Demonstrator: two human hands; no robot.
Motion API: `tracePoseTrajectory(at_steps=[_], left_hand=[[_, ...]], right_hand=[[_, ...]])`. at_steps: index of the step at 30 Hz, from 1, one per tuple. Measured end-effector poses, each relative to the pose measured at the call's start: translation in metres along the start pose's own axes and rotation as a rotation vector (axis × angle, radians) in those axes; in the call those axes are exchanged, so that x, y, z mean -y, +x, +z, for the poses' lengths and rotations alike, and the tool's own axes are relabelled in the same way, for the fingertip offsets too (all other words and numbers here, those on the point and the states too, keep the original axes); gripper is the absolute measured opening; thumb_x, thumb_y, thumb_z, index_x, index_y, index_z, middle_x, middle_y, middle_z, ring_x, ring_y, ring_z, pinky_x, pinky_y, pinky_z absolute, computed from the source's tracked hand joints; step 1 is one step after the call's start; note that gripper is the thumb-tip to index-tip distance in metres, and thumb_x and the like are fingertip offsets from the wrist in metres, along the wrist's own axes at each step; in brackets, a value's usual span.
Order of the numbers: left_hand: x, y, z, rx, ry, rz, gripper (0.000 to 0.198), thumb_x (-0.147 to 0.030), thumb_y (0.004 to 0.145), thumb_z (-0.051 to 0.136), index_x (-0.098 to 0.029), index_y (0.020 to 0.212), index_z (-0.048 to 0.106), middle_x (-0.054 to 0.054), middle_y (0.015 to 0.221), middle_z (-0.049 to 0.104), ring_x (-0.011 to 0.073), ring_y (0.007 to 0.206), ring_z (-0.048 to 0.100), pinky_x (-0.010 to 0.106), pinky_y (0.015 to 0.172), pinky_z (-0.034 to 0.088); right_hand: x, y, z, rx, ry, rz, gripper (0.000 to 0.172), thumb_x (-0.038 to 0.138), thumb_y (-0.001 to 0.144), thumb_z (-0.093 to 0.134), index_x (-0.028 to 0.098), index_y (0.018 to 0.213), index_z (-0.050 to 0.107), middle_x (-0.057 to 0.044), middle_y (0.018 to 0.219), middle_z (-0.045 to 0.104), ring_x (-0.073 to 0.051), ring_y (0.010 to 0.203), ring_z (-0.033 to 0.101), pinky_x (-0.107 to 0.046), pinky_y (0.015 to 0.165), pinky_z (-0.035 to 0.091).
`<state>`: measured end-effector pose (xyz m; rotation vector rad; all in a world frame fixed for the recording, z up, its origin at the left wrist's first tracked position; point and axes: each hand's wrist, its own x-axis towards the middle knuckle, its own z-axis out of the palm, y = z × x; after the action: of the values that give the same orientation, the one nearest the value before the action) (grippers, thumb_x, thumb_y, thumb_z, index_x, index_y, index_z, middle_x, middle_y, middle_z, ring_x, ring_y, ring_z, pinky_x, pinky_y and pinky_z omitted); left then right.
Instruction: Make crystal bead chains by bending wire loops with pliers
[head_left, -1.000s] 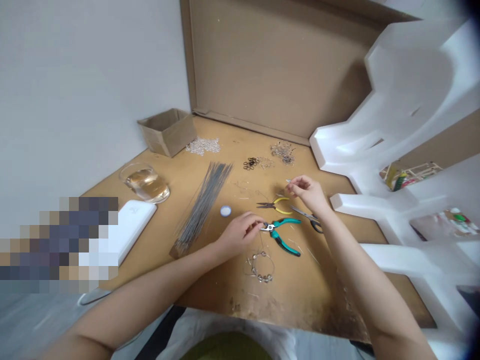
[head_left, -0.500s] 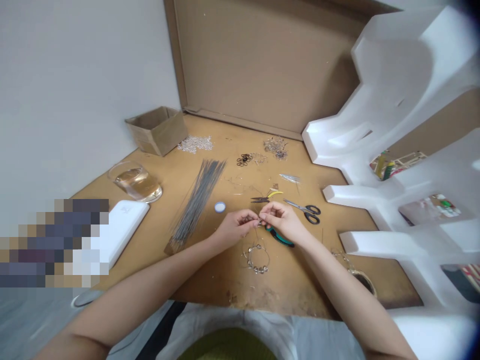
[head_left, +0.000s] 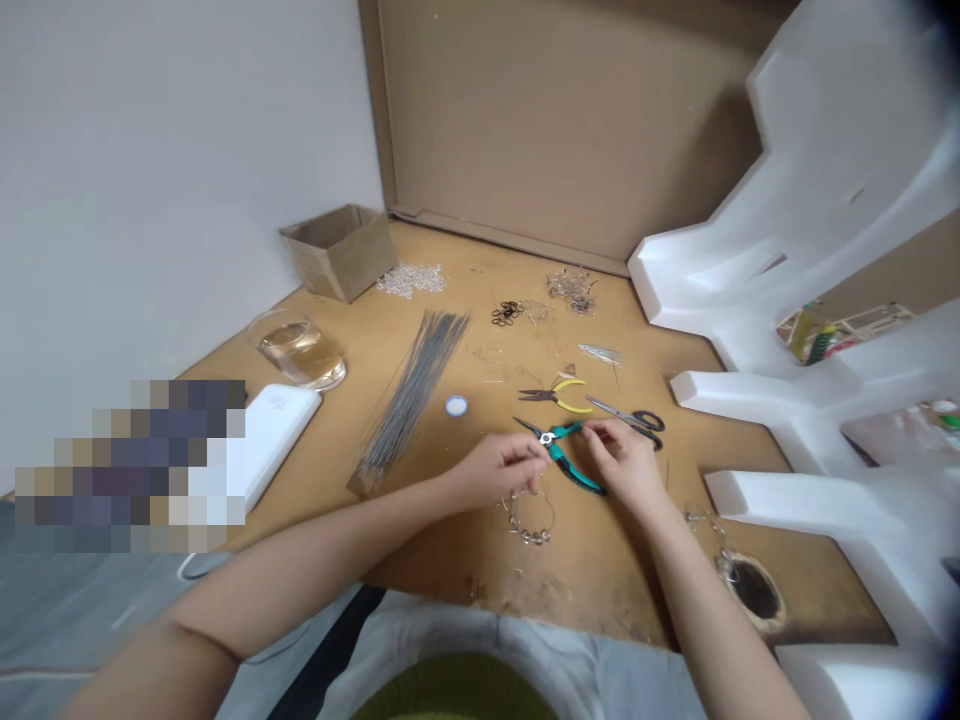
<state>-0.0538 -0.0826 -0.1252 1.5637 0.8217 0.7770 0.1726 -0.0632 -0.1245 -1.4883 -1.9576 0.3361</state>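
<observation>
My left hand [head_left: 504, 470] is closed, fingertips pinched together; what sits between them is too small to make out. Just below it, a thin wire ring [head_left: 553, 520] strung with several clear beads [head_left: 536, 537] rests on the table. My right hand [head_left: 622, 458] has its fingertips closed at the end of one teal handle of the long-nosed pliers [head_left: 576, 475]. These pliers lie spread, jaws toward the upper left. Beyond them are yellow-handled pliers [head_left: 555, 395] and black-handled scissors [head_left: 622, 412], partly hidden behind my right hand.
A bundle of grey wires [head_left: 416, 395] lies left of a small round white disc [head_left: 456, 405]. Farther back are a cardboard box [head_left: 345, 265], clear beads [head_left: 411, 280], black loops [head_left: 507, 314] and tangled wire pieces [head_left: 574, 290]. A glass of liquid [head_left: 300, 355] stands left; white foam [head_left: 720, 390] borders the right.
My hands have come apart: the right moved rightward to the teal pliers, the left drew slightly down. The teal pliers now show more fully. The whole view has shifted a little.
</observation>
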Motion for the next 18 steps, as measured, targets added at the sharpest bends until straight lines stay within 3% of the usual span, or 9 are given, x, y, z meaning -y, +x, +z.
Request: tracePoseTrajectory(at_steps=[4, 8, 11, 15, 18], left_hand=[[-0.005, -0.014, 0.015, 0.184, 0.619, 0.422, 0.018, -0.022, 0.087, 0.045, -0.016, 0.086, 0.062, 0.006, 0.08, 0.069, 0.0149, 0.071, 0.062, 0.025, 0.065, 0.044], [-0.008, -0.018, 0.018, 0.176, 0.765, 0.59, 0.021, -0.021, 0.089, 0.042, -0.016, 0.089, 0.063, 0.005, 0.082, 0.071, 0.0139, 0.072, 0.062, 0.023, 0.065, 0.044], [-0.009, -0.018, 0.018, 0.168, 0.755, 0.584, 0.022, -0.021, 0.089, 0.042, -0.016, 0.086, 0.063, 0.004, 0.078, 0.07, 0.013, 0.069, 0.061, 0.022, 0.063, 0.043], [-0.016, -0.015, 0.006, 0.102, 0.623, 0.419, 0.022, -0.025, 0.089, 0.044, -0.02, 0.08, 0.064, 0.002, 0.07, 0.066, 0.013, 0.065, 0.059, 0.022, 0.061, 0.042], [-0.021, -0.007, -0.017, -0.285, 0.238, 0.22, 0.018, -0.029, 0.086, 0.049, -0.018, 0.082, 0.062, 0.001, 0.066, 0.064, 0.01, 0.055, 0.054, 0.021, 0.054, 0.041]], right_hand=[[-0.006, -0.002, -0.003, -0.021, -0.1, -0.076, 0.019, 0.035, 0.084, 0.053, 0.021, 0.086, 0.066, -0.005, 0.087, 0.07, -0.021, 0.084, 0.063, -0.036, 0.078, 0.049], [-0.009, -0.003, -0.002, 0.013, -0.105, -0.124, 0.018, 0.035, 0.084, 0.054, 0.022, 0.088, 0.066, -0.005, 0.087, 0.07, -0.021, 0.087, 0.062, -0.037, 0.081, 0.048], [-0.008, -0.003, 0.001, 0.045, -0.102, -0.134, 0.019, 0.035, 0.085, 0.052, 0.022, 0.088, 0.066, -0.005, 0.087, 0.07, -0.022, 0.086, 0.062, -0.038, 0.081, 0.048], [-0.002, -0.003, -0.002, 0.083, -0.147, -0.198, 0.029, 0.039, 0.082, 0.056, 0.022, 0.104, 0.063, -0.009, 0.105, 0.066, -0.024, 0.103, 0.057, -0.041, 0.092, 0.044], [0.0, -0.007, -0.007, 0.18, -0.24, -0.258, 0.062, 0.048, 0.074, 0.062, 0.022, 0.129, 0.048, -0.012, 0.129, 0.054, -0.03, 0.122, 0.045, -0.049, 0.101, 0.036]])
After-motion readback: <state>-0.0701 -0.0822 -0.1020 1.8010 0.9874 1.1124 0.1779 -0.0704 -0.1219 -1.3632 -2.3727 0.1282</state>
